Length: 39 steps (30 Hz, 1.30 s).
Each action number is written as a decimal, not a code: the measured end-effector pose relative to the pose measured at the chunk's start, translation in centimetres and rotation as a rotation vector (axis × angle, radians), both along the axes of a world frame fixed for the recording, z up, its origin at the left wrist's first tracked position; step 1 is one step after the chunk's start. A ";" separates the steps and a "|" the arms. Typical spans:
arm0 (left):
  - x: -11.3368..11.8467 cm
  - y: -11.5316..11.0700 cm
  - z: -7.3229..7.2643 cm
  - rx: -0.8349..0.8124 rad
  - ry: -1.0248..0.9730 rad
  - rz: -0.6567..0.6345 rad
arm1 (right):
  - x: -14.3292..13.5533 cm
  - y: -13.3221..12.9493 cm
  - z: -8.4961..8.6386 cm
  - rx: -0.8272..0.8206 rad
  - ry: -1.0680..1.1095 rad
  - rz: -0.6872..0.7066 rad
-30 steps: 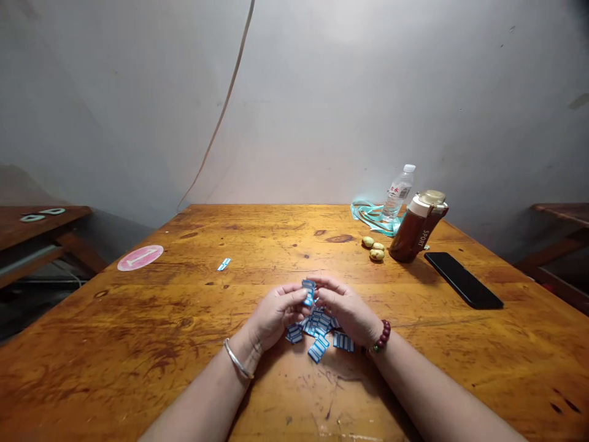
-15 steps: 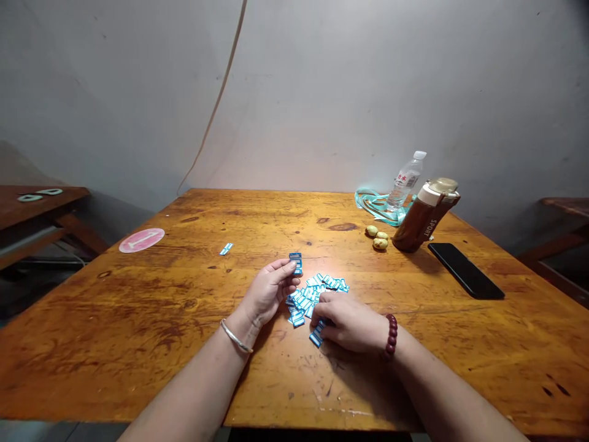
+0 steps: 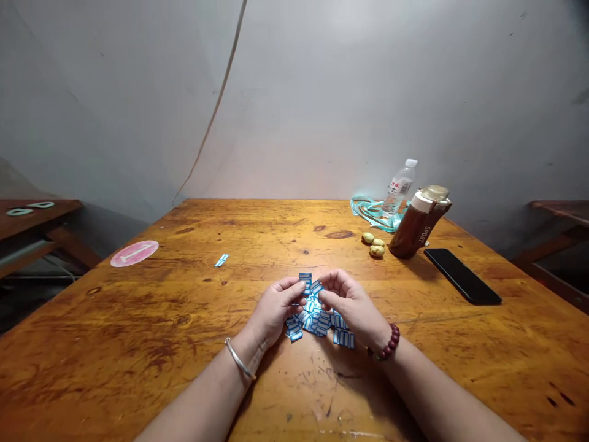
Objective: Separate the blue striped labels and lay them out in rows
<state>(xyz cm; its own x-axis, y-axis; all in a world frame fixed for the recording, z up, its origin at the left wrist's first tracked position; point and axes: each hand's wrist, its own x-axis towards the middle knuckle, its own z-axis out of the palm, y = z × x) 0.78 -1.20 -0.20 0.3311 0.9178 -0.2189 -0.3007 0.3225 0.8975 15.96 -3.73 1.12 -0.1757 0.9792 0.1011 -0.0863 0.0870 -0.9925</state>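
Note:
Between thumb and fingers my left hand [image 3: 278, 305] pinches a small blue-and-white piece [image 3: 305, 280]. Close beside it on the right, my right hand [image 3: 353, 304] grips another blue-and-white piece [image 3: 316, 288], tilted and right next to the first. Below both hands a loose pile of similar pieces [image 3: 317, 321] lies on the wooden table [image 3: 184, 380], partly hidden by the fingers. One piece [image 3: 344, 337] lies at the pile's right edge, under my right hand. A separate piece [image 3: 221, 260] rests farther left.
A pink oval marker [image 3: 135, 253] lies at the table's left. On the right are yellowish egg-shaped items [image 3: 377, 250], a brown sport bottle [image 3: 411, 230], a clear water bottle [image 3: 399, 187], a turquoise ribbon [image 3: 368, 210] and a black phone [image 3: 462, 276].
My right hand has lifted from the pile with a piece and moved up beside the one in my left hand. The view has shifted slightly, so the table sits lower.

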 end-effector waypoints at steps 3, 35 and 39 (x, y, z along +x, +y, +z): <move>0.4 -0.3 -0.2 0.059 0.044 -0.045 | -0.6 0.2 -0.6 -0.105 0.108 -0.074; 0.8 -1.3 1.3 -0.019 -0.083 -0.188 | 0.1 0.3 -0.6 -0.049 -0.030 -0.097; 0.6 -1.4 1.2 -0.115 -0.197 -0.241 | 0.0 0.5 -0.9 -0.033 0.048 -0.090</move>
<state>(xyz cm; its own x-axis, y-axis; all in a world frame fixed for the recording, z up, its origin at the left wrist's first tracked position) 1.39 -2.55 0.98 0.5820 0.7810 -0.2264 -0.3677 0.5011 0.7834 15.94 -3.20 0.21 -0.0825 0.9938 0.0745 -0.1276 0.0636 -0.9898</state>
